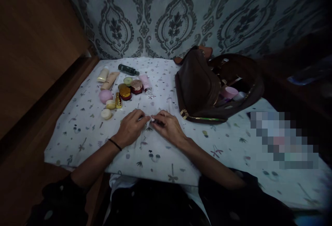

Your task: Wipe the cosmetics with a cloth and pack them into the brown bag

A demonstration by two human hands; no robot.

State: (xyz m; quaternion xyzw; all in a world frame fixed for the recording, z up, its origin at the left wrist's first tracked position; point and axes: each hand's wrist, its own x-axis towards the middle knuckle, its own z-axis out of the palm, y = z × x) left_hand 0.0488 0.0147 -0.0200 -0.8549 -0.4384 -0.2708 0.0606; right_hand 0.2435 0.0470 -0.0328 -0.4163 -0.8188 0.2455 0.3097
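My left hand (132,125) and my right hand (167,125) meet fingertip to fingertip above the cloth, both closed in a pinch. A small thing with a whitish end and a dark part shows between them; my fingers hide most of it. Up and to the left lie several cosmetics: a black bottle (128,69), a pink tube (145,83), a beige tube (110,81), a cream tube (103,74), a gold lipstick-like tube (118,100) and round jars, one with an amber lid (125,93). Nearby are a pink ball-shaped container (105,96) and a cream round container (106,114).
On the right a brown handbag (197,84) lies open, a pink-lidded item (230,92) inside it. A patterned white cloth (155,163) covers the table. Patterned wallpaper (176,18) rises behind, and a wooden panel (36,39) stands left. Something blurred out (282,139) lies far right.
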